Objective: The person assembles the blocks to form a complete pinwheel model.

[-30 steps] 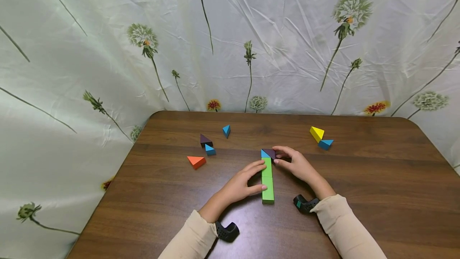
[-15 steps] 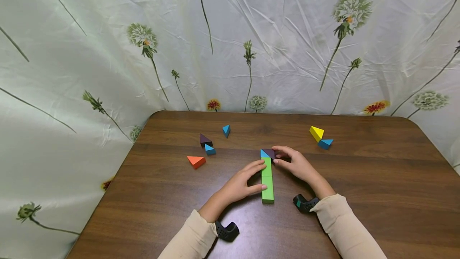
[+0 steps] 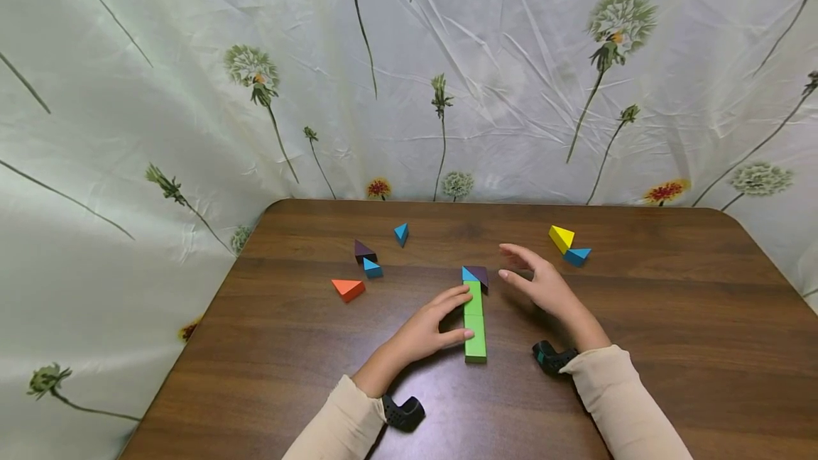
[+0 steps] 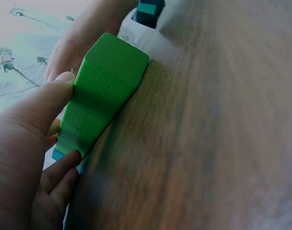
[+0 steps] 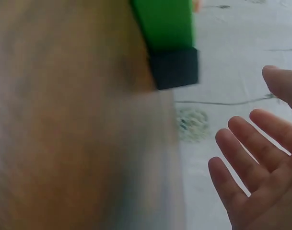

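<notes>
Two green blocks stand end to end in the middle of the table, a near block (image 3: pixel 476 343) and a far block (image 3: pixel 474 302). Against the far end lie a blue triangular block (image 3: pixel 469 275) and a dark purple triangular block (image 3: pixel 479 274), side by side. My left hand (image 3: pixel 429 327) rests on the green row from the left: its thumb touches the near block, its fingers the far one. Just right of the purple triangle, apart from it, my right hand (image 3: pixel 542 284) hovers with spread fingers. The right wrist view shows this hand holding nothing.
On the left lie an orange triangular block (image 3: pixel 348 289), a purple one (image 3: pixel 365 252) and a small blue one (image 3: pixel 373 268); another blue piece (image 3: pixel 401 234) sits farther back. At back right, a yellow triangle (image 3: pixel 562 238) touches a blue triangle (image 3: pixel 577 256). A flowered curtain (image 3: pixel 511 77) hangs behind.
My right hand has let go of the purple triangle and shifted right and slightly away, its fingers spreading. The left hand and the blocks stay where they were.
</notes>
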`<state>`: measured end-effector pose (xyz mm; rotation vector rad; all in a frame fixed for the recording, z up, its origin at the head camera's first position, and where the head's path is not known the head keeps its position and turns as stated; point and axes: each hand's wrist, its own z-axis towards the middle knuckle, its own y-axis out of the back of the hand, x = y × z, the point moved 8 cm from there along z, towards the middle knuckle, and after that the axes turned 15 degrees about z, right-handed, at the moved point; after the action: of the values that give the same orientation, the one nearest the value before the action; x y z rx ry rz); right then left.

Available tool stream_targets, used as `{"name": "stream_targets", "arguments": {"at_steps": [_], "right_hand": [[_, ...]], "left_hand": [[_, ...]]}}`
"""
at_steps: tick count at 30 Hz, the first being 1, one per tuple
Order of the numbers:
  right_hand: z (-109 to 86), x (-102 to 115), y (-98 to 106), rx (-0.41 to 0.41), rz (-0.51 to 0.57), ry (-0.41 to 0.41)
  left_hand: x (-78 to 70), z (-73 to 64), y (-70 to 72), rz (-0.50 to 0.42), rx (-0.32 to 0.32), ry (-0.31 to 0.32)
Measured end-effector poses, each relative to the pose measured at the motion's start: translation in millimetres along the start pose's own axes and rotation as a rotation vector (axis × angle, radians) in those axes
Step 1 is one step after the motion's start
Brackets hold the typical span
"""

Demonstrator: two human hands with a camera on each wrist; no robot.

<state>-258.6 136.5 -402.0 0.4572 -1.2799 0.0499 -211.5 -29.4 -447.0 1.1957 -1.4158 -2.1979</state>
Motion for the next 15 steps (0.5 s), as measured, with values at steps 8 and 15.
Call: {"name": "stream_targets", "arguments": {"at_steps": [8, 15], "right_hand": [[-4.3, 7.3, 36.1, -0.104, -0.067, 0.068], [-13.1, 8.7, 65.3, -0.202, -0.115, 0.062]], "left_hand": [[0.3, -1.0, -0.2, 0.005, -0.003, -0.001], [0.8, -0.8, -0.5, 0.001, 0.002, 0.001]]}}
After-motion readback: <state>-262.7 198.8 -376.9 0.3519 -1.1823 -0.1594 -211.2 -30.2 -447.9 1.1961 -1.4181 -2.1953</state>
